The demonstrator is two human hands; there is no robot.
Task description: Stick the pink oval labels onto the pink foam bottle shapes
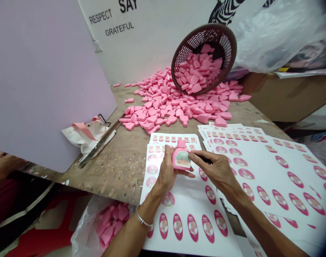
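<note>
A small pink toy bottle point(181, 144) with a cap stands upright in my left hand point(167, 169), whose thumb and fingers wrap its sides. On its front face sits a rounded sticker point(182, 159) with a green top and a pale picture below. My right hand point(215, 166) is pinched, its fingertips touching the sticker's right edge. Whether those fingertips hold a bit of the sticker is too small to tell. Beneath both hands lies a white sticker sheet point(187, 200) with rows of pink oval and arched labels.
More sticker sheets point(261, 164) overlap on the right. Many pink bottles point(163, 103) are heaped behind, spilling from a tipped brown basket point(176, 59). A plastic bag point(84, 225) of pink pieces hangs below the table edge. At left are a pale board point(50, 78) and another person's hand point(4, 166).
</note>
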